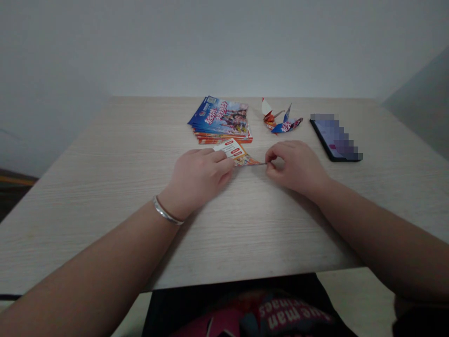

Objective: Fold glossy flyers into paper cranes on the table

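Observation:
A folded piece of printed paper [242,152], white with red labels and an orange edge, lies on the table between my hands. My left hand [203,173] is closed over its left part, fingers curled and pressing it down, so that part is hidden. With thumb and forefinger my right hand [291,166] pinches the paper's thin right-hand corner. Just behind the paper sits a stack of printed leaflets [220,117], blue on top with orange edges below. Folded paper cranes [286,125], one orange and one blue, stand beyond my right hand.
A dark-edged phone [335,140], its screen partly pixelated, rests on the right of the pale wood table [105,164]. The table's far edge meets a plain wall [224,47]. A silver bangle [166,213] is on my left wrist.

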`<act>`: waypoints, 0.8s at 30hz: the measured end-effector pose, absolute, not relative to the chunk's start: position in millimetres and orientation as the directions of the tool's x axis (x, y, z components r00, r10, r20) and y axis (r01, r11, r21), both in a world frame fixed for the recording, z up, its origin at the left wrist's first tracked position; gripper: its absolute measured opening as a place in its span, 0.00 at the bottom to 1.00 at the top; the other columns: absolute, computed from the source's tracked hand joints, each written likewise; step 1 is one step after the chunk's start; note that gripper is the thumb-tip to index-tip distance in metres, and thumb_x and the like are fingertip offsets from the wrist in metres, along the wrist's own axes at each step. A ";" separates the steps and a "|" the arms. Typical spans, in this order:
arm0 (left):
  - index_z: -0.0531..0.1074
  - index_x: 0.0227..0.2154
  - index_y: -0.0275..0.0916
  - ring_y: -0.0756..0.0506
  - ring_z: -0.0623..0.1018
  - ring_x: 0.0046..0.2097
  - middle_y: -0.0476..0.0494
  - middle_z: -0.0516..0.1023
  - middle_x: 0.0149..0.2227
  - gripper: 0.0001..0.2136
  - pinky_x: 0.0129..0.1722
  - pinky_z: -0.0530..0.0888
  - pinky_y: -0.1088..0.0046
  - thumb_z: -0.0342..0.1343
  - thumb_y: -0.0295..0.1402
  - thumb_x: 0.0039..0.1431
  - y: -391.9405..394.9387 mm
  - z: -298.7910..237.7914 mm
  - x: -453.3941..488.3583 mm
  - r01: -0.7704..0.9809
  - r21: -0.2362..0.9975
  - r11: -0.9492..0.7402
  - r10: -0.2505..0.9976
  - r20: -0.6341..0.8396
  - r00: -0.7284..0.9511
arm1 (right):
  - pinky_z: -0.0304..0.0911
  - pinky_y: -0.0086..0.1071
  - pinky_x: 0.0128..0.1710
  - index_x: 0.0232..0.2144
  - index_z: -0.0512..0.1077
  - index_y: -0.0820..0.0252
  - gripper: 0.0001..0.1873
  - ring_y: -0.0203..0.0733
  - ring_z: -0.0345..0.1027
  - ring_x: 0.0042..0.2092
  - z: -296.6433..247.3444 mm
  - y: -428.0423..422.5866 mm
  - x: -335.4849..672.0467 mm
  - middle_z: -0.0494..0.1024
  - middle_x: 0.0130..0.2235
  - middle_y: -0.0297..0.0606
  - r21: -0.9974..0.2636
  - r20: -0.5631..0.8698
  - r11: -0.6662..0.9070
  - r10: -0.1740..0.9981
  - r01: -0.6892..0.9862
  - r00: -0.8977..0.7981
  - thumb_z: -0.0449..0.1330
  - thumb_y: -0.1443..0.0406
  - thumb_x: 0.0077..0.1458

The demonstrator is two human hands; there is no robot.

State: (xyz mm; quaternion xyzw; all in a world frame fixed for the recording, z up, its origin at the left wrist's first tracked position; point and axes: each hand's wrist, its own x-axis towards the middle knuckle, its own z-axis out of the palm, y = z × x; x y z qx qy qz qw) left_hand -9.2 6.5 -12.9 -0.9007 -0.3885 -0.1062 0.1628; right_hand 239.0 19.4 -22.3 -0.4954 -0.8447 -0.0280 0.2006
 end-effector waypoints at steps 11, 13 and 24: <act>0.75 0.34 0.38 0.44 0.76 0.35 0.41 0.79 0.35 0.15 0.31 0.65 0.68 0.45 0.36 0.70 10.1 -14.8 -11.9 0.756 -0.140 -0.639 0.683 0.350 0.642 | 0.66 0.37 0.42 0.36 0.74 0.57 0.05 0.44 0.72 0.39 -28.3 22.9 246.6 0.79 0.36 0.38 -0.345 0.469 0.656 0.740 0.671 -0.482 0.58 0.65 0.58; 0.76 0.34 0.37 0.44 0.76 0.36 0.41 0.79 0.36 0.16 0.33 0.67 0.67 0.45 0.36 0.70 11.6 -14.7 -12.6 0.747 -0.134 -0.652 0.666 0.371 0.648 | 0.65 0.36 0.40 0.33 0.74 0.57 0.05 0.43 0.72 0.38 -28.8 20.7 242.2 0.79 0.34 0.37 -0.313 0.471 0.675 0.721 0.668 -0.508 0.58 0.65 0.59; 0.75 0.35 0.36 0.42 0.74 0.40 0.41 0.78 0.36 0.10 0.42 0.71 0.65 0.50 0.32 0.66 4.7 -20.4 8.3 0.667 -0.101 -0.738 0.558 0.465 0.687 | 0.64 0.37 0.42 0.31 0.75 0.58 0.09 0.46 0.71 0.41 -19.2 2.8 209.1 0.81 0.36 0.41 -0.117 0.424 0.664 0.706 0.739 -0.567 0.56 0.63 0.60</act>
